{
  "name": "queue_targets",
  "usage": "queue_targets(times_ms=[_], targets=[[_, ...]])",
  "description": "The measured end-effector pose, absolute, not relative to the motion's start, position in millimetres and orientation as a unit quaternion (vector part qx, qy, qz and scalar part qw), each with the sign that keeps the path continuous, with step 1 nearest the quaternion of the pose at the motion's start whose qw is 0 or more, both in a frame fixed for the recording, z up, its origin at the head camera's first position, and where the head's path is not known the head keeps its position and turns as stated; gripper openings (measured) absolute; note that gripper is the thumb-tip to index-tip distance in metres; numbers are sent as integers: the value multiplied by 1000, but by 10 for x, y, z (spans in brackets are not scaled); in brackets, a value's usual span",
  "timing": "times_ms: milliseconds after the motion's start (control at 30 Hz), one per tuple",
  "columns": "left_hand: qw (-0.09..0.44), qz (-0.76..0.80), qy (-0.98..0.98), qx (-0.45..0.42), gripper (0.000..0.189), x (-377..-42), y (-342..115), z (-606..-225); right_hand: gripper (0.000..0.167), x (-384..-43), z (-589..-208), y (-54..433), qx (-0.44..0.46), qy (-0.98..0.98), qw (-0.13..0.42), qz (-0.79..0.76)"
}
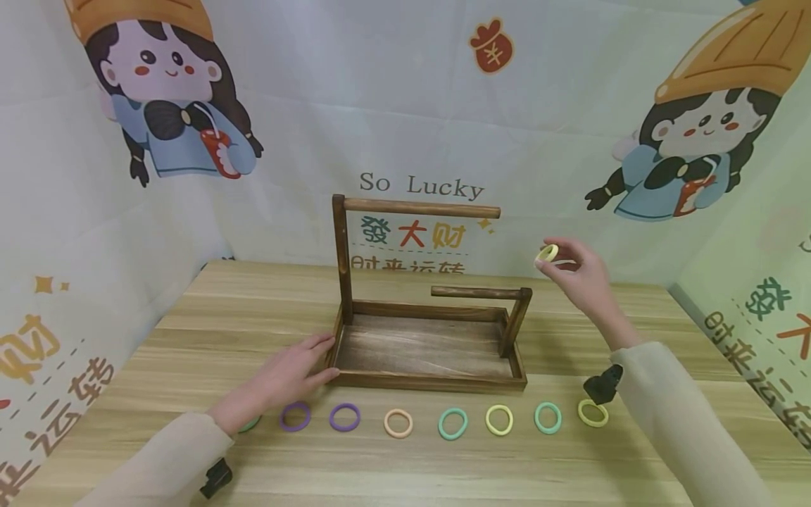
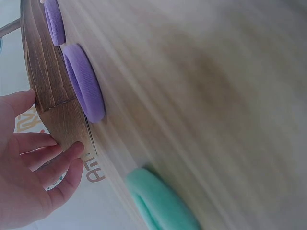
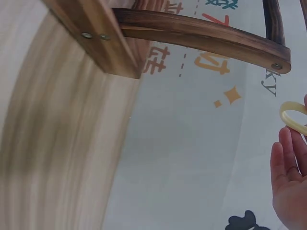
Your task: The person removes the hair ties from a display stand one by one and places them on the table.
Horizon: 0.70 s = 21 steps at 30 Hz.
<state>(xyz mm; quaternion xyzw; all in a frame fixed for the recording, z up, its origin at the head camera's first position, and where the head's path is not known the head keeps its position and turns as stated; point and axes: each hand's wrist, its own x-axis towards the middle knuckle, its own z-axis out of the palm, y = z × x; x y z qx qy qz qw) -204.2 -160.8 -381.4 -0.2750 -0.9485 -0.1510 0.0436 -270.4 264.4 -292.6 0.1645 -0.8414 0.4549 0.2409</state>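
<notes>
My right hand [image 1: 579, 274] is raised off the right end of a dark wooden stand and pinches a yellow hair tie [image 1: 548, 253] between thumb and fingers. In the right wrist view, the same yellow hair tie [image 3: 286, 114] is partly cut off by the edge. The stand [image 1: 431, 381] has a shallow tray base, a tall post with a long upper bar [image 1: 421, 207] on the left, and a shorter post with a lower bar [image 1: 478, 292] on the right. Both bars are bare. My left hand [image 1: 285, 373] touches the tray's left end with spread fingers.
In front of the stand lies a row of several hair ties, including purple [image 1: 331, 424], orange [image 1: 386, 429], green [image 1: 440, 428] and yellow [image 1: 488, 424] ones. A green one [image 2: 165, 206] is partly behind my left wrist. A printed cloth [image 1: 304, 141] hangs behind the wooden table [image 1: 380, 479].
</notes>
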Motion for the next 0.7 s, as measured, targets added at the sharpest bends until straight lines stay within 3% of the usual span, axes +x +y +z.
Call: queue_targets(times_ms=[133,367,700], targets=[[46,-150,-948,-277,57,-2042,-1607,-3811,37,-2634,-3045,2786,173,-828,229,481],[48,-150,-947,-279,58,-2038,-1608,-3814,38,-2822,-3510,3311,212,-761,184,585],[50,-151,-947,-280,57,-2050,-1615,-3818,44,-2912,-4092,4002,172,-786,152,574]])
